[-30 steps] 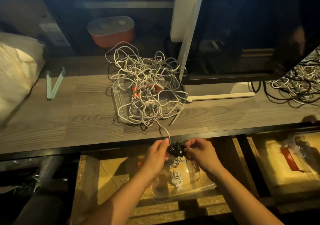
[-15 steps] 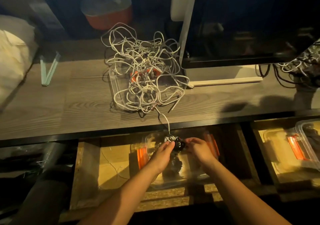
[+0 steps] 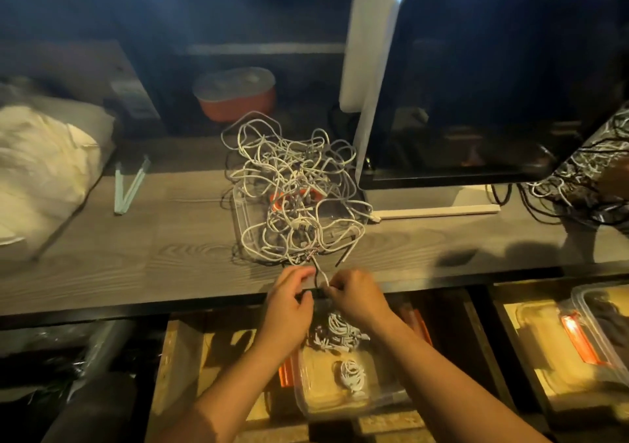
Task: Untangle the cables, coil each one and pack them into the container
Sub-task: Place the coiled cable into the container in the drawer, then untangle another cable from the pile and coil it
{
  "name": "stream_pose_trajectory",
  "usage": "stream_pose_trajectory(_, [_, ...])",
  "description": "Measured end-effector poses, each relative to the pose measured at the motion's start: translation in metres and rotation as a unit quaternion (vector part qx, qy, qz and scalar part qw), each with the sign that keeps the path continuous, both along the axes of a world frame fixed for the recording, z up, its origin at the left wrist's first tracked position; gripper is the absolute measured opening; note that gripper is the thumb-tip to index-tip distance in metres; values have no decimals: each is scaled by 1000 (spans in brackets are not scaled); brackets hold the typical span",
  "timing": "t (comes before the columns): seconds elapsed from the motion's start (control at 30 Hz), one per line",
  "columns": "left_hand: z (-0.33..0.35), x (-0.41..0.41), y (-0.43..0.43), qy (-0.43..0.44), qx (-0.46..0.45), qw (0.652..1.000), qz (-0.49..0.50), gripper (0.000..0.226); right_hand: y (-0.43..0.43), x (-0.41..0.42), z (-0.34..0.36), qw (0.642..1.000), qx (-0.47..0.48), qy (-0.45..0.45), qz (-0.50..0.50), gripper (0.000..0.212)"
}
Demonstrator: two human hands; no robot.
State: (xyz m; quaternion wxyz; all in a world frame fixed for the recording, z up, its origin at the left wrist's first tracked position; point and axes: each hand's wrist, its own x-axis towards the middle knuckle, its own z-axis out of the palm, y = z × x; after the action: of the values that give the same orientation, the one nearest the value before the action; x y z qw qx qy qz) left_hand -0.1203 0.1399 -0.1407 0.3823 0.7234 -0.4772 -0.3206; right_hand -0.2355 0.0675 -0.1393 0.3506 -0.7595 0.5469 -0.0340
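A wood-grain surface [image 3: 136,255] in a dim room carries the tangle of white cables [image 3: 296,197] beside a monitor [image 3: 493,85], with bare board to its left. At the front edge the left hand [image 3: 289,303] and right hand [image 3: 354,296] pinch trailing strands [image 3: 321,274]. Both hands have risen from the container [image 3: 343,410] below, where coiled cables [image 3: 352,373] lie.
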Motion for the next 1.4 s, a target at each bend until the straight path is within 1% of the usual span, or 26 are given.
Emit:
stream_pose_trajectory(0.1, [6,6,-15,-46,-37,997,-40,46,-2,-1,12,996,-12,-92,5,13])
stream_pose_trajectory(0.2, [3,8,-35,-88,-33,993,-67,51,-2,0,38,971,-38,-233,-17,9])
stream_pose_trajectory(0.27, [4,8,-44,-129,6,988,-90,48,1,7,57,941,-3,-333,-57,15])
stream_pose_trajectory(0.33, [6,8,-53,-188,-5,975,-117,53,4,16,75,899,36,-420,-120,20])
stream_pose_trajectory(0.37, [9,7,-57,-232,-22,964,-128,47,4,20,82,878,52,-452,-149,23])
stream_pose_trajectory(0.4, [11,7,-63,-243,-33,962,-120,42,4,21,89,866,57,-466,-171,23])
stream_pose_trajectory(0.43, [12,7,-67,-218,-44,969,-106,39,3,21,92,865,52,-465,-183,21])
stream_pose_trajectory(0.53, [16,14,-78,-276,-36,957,-76,31,-7,12,88,902,28,-392,-179,4])
stream_pose_trajectory(0.57, [20,14,-79,-311,-40,945,-94,31,-12,8,84,925,11,-341,-170,7])
stream_pose_trajectory(0.67, [26,16,-82,-373,-104,915,-112,25,-28,-4,79,990,-67,-97,-76,17])
stream_pose_trajectory(0.73, [26,24,-86,-369,-138,915,-87,21,-32,-10,83,998,-41,49,28,15])
stream_pose_trajectory(0.8, [25,33,-88,-350,-135,922,-91,18,-34,-15,83,993,4,82,86,13])
stream_pose_trajectory(0.83, [25,36,-89,-352,-135,921,-94,17,-36,-17,83,994,18,51,92,11])
stream_pose_trajectory(0.87, [26,37,-91,-351,-138,921,-95,15,-37,-19,85,996,29,-16,79,10])
stream_pose_trajectory(0.93, [27,36,-90,-319,-117,936,-92,11,-37,-20,89,977,55,-206,0,19])
stream_pose_trajectory(0.97, [26,32,-89,-300,-103,944,-94,13,-35,-18,92,951,69,-296,-53,21])
stream_pose_trajectory(1.03, [22,23,-86,-246,-73,961,-102,23,-26,-8,95,886,110,-430,-129,26])
stream_pose_trajectory(1.1, [20,16,-84,-180,-61,978,-86,31,-21,1,91,833,130,-500,-197,30])
stream_pose_trajectory(1.13, [16,16,-83,-178,-56,979,-86,34,-20,3,92,819,136,-508,-229,28])
stream_pose_trajectory(1.17, [13,17,-81,-201,-46,973,-100,38,-21,3,91,819,135,-502,-243,21])
stream_pose_trajectory(1.2, [10,18,-79,-232,-34,964,-122,43,-22,-1,92,833,129,-484,-236,10])
stream_pose_trajectory(1.23, [6,21,-77,-262,-35,955,-136,48,-24,-5,90,860,122,-448,-211,8])
stream_pose_trajectory(1.3, [5,25,-77,-311,-79,937,-138,45,-25,-15,78,943,106,-291,-120,36])
stream_pose_trajectory(1.33, [7,26,-78,-327,-88,930,-141,37,-23,-16,73,977,95,-180,-65,38])
stream_pose_trajectory(1.37, [8,26,-80,-345,-88,923,-146,29,-21,-15,68,993,89,-75,-5,29])
stream_pose_trajectory(1.4, [10,26,-81,-365,-84,914,-157,24,-18,-13,64,995,90,-2,43,17])
